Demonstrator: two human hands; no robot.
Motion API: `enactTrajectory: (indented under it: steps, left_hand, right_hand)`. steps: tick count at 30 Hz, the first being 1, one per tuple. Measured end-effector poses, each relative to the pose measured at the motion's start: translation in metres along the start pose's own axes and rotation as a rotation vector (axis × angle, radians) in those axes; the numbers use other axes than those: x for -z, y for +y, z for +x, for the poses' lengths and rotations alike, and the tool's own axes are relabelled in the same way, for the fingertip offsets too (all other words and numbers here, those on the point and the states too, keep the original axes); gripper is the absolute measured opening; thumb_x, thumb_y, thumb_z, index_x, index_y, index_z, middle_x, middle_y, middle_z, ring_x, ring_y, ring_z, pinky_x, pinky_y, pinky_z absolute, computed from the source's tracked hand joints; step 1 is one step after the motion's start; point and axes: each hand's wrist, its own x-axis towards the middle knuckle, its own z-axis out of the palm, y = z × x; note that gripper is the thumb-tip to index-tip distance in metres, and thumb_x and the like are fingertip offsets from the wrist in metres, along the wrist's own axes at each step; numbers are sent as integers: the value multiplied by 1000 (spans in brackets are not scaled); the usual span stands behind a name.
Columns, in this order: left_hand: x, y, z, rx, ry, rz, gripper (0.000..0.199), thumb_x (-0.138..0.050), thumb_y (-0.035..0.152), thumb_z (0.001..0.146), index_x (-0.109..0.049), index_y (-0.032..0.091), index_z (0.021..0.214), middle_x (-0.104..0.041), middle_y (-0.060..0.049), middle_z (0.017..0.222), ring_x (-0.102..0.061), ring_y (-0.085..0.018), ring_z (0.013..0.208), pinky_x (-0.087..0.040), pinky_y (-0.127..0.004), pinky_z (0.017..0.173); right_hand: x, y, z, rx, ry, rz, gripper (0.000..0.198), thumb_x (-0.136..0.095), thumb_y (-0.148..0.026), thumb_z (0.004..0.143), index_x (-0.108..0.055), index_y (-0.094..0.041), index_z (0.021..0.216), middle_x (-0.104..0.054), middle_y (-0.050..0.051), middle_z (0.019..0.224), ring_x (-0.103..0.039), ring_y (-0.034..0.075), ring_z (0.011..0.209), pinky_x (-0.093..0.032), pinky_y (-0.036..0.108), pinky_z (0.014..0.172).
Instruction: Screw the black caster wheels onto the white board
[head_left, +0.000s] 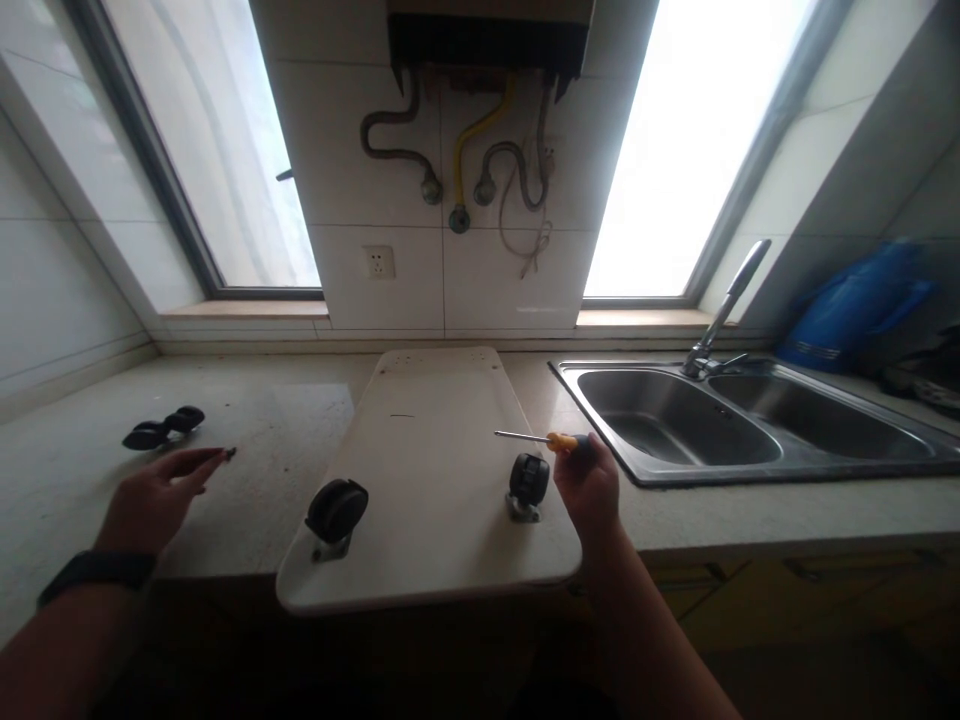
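Observation:
Between the thumb and fingertips of my left hand (169, 490) is a small dark screw-like piece (230, 454), held above the counter. My right hand (591, 490) grips a screwdriver (564, 441) by its yellow and dark handle, its metal shaft pointing left over a white board (442, 440). Two black caster wheels stand on the board's near end: the left caster (337, 510) and the right caster (529, 480), which is just below the screwdriver and close to my right hand. Beyond my left hand, a pair of black casters (165, 428) lies on the counter.
The board lies on a pale counter (262, 400), its near edge overhanging the front. A double steel sink (637, 475) with a faucet (709, 350) is at right, with a blue jug-like container (847, 310) behind it. Hoses and valves (459, 215) hang on the tiled wall.

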Motion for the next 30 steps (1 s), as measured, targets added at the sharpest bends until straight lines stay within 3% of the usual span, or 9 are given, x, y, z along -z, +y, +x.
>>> enactTrajectory:
  steps: [4, 7, 9, 14, 17, 19, 25, 30]
  left_hand:
    - [-1, 81, -26, -40, 49, -198, 49, -64, 60, 83, -74, 20, 109, -76, -3, 85, -71, -24, 76, -54, -35, 74]
    - [0, 151, -45, -183, 4, -446, 37, -68, 55, 82, -75, 23, 101, -75, -4, 83, -64, -20, 67, -53, -34, 66]
    - [3, 194, -53, -248, -86, -556, 31, -74, 53, 79, -76, 26, 94, -74, -4, 80, -61, -19, 63, -52, -33, 61]
    - [3, 274, -49, -399, -525, -731, 26, -79, 49, 79, -78, 24, 89, -72, -5, 80, -58, -14, 61, -50, -30, 56]
    - [-7, 292, -35, -420, -794, -821, 22, -80, 42, 82, -78, 23, 93, -74, -5, 85, -58, -13, 65, -50, -29, 59]
    - [-14, 295, -27, -400, -888, -859, 22, -81, 39, 83, -78, 23, 97, -75, -5, 91, -59, -13, 69, -50, -29, 63]
    - [-32, 297, -24, -270, -981, -910, 23, -85, 35, 80, -79, 20, 96, -75, -6, 93, -60, -13, 74, -49, -31, 70]
    - [-44, 297, -28, -250, -1010, -927, 22, -84, 34, 81, -78, 20, 96, -75, -5, 91, -58, -12, 72, -48, -31, 69]
  right_hand:
    - [-5, 0, -4, 11, -44, -3, 5, -68, -24, 89, -70, -22, 84, -78, -3, 77, -75, 12, 73, -62, 22, 66]
    - [-10, -1, -8, 27, -74, -4, 7, -67, -24, 89, -71, -22, 84, -79, -1, 79, -76, 13, 77, -62, 23, 70]
    - [-14, -2, -11, 38, -94, -7, 8, -67, -25, 89, -72, -22, 84, -80, 0, 82, -76, 13, 80, -62, 23, 73]
    - [-22, -3, -17, 63, -144, -8, 8, -67, -25, 90, -73, -24, 84, -80, -2, 85, -77, 12, 86, -61, 24, 83]
    - [-25, -3, -20, 55, -170, -11, 10, -65, -24, 92, -74, -26, 87, -80, -4, 87, -77, 13, 87, -62, 27, 86]
    - [-26, -3, -22, 40, -191, -21, 8, -66, -25, 91, -74, -27, 90, -80, -3, 88, -77, 14, 88, -62, 29, 85]
    - [-25, -3, -25, 14, -232, -58, 7, -71, -31, 89, -73, -27, 94, -80, 1, 91, -77, 15, 92, -62, 26, 78]
    - [-24, -3, -26, 0, -244, -84, 8, -72, -33, 88, -73, -28, 94, -80, 0, 93, -76, 15, 92, -62, 26, 79]
